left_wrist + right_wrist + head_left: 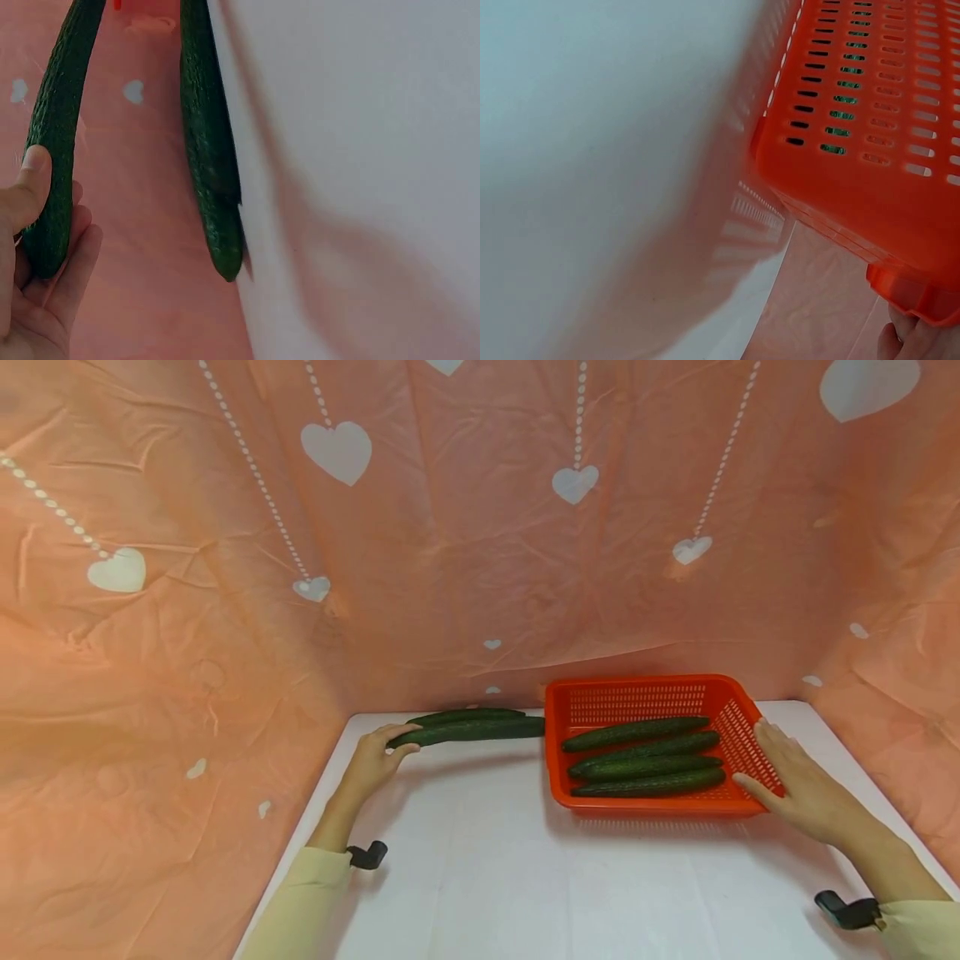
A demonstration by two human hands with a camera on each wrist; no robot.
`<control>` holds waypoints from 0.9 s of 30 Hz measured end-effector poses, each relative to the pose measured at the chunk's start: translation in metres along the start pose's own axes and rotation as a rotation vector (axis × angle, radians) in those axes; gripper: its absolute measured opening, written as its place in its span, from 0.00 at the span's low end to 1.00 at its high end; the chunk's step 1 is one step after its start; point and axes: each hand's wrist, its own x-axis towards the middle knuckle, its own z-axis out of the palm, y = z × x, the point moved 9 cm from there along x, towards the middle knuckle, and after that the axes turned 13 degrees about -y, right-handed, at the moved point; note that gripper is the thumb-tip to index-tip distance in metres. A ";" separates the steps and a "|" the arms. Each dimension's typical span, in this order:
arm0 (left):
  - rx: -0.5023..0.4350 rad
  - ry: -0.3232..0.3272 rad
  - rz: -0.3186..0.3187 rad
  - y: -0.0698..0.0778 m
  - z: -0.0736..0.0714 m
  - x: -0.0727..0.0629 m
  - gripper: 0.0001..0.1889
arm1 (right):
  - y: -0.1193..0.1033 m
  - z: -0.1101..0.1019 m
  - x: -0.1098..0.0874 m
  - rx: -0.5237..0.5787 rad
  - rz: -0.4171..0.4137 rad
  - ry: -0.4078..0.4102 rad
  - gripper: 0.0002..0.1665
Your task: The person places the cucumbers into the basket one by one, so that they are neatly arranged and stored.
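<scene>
My left hand (377, 758) pinches one end of a dark green cucumber (64, 112) between thumb and fingers. In the head view, the far end of that cucumber reaches the left side of a red plastic basket (555, 760). Another cucumber (206, 135) lies beside it along the back of the white table. Several cucumbers (645, 767) lie side by side inside the basket. At the basket's right rim, my right hand (813, 797) rests with fingers extended and thumb spread; the right wrist view shows only its fingertips by the rim.
The white table (480, 877) stretches in front of the basket. A pink-orange sheet with white hearts (480, 568) hangs behind and on both sides, close to the table's back edge. Dark wrist-worn devices (367, 855) sit at both cuffs.
</scene>
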 end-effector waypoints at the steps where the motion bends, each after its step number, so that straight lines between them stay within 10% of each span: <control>1: -0.005 0.012 -0.001 0.002 -0.002 0.000 0.20 | 0.000 0.000 0.000 -0.003 0.001 -0.002 0.57; 10: -0.103 0.068 -0.003 0.033 -0.007 0.005 0.21 | -0.003 -0.002 0.001 -0.042 0.004 -0.009 0.57; 27: -0.125 -0.001 0.103 0.107 0.036 0.036 0.18 | -0.002 -0.001 0.000 -0.035 0.014 -0.020 0.57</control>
